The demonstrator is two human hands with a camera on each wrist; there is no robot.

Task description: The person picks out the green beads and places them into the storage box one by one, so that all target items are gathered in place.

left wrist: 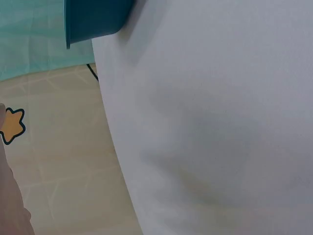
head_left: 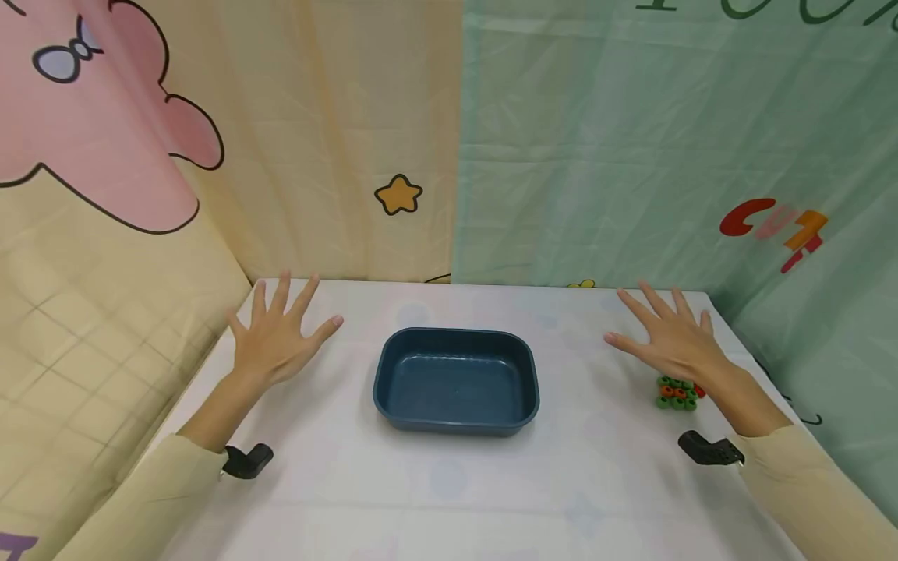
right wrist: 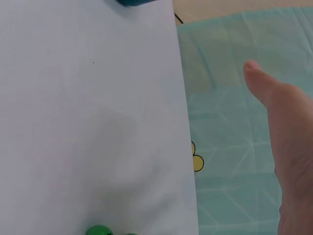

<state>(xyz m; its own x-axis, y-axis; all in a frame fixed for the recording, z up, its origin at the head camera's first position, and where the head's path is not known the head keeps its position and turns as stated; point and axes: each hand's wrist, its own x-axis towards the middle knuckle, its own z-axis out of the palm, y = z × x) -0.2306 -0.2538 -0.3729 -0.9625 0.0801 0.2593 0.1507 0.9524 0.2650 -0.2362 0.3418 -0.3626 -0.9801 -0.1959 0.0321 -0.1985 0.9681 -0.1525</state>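
Note:
A dark blue rectangular tub (head_left: 456, 425) stands in the middle of the white table, with nothing visible inside. To its left, my left hand (head_left: 277, 339) hovers above the table with fingers spread and holds nothing. My right hand (head_left: 673, 335) is likewise spread over the right side, with nothing in it. Just below that hand and partly hidden by its wrist lies a cluster of green and red-orange beads (head_left: 677, 393). In the right wrist view, the thumb (right wrist: 274, 93) shows at the right, and a green bead (right wrist: 99, 230) at the bottom edge.
The white table (head_left: 421, 491) ends at a back edge against hanging curtains, beige (head_left: 337, 156) on the left and green (head_left: 596, 156) on the right. Black wrist-worn devices sit on the left wrist (head_left: 247, 461) and the right wrist (head_left: 710, 449).

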